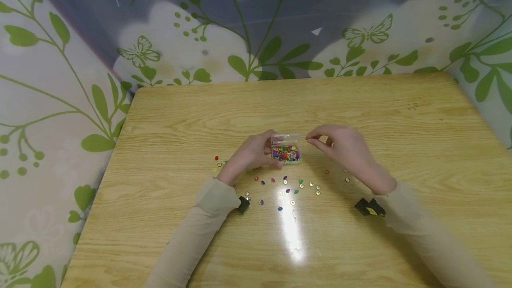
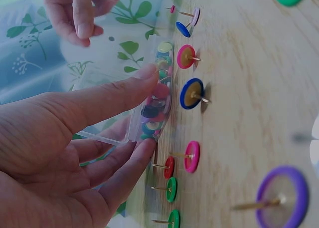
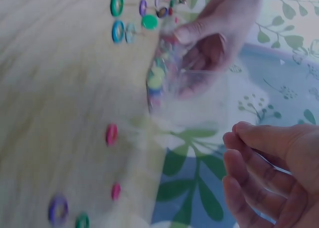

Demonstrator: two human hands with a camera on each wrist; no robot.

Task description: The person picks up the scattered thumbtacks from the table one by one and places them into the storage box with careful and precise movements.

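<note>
A small clear plastic box (image 1: 286,154), lid raised at the back, holds many colourful thumbtacks (image 1: 282,151). My left hand (image 1: 256,150) grips it from the left, thumb on the near side and fingers behind. In the left wrist view the thumb and fingertips press on its walls. To the right of the box my right hand (image 1: 344,146) hovers above the table, thumb and index fingertips together. A tiny reddish edge (image 3: 235,129) shows between those tips in the right wrist view, like a red thumbtack mostly hidden by the fingers.
Loose thumbtacks, several with pins up, are scattered on the wooden table (image 1: 360,252) in front of the box, such as a blue one (image 1: 280,208). A red one (image 1: 217,158) lies further left. Leaf-patterned walls (image 1: 248,21) stand behind and at both sides.
</note>
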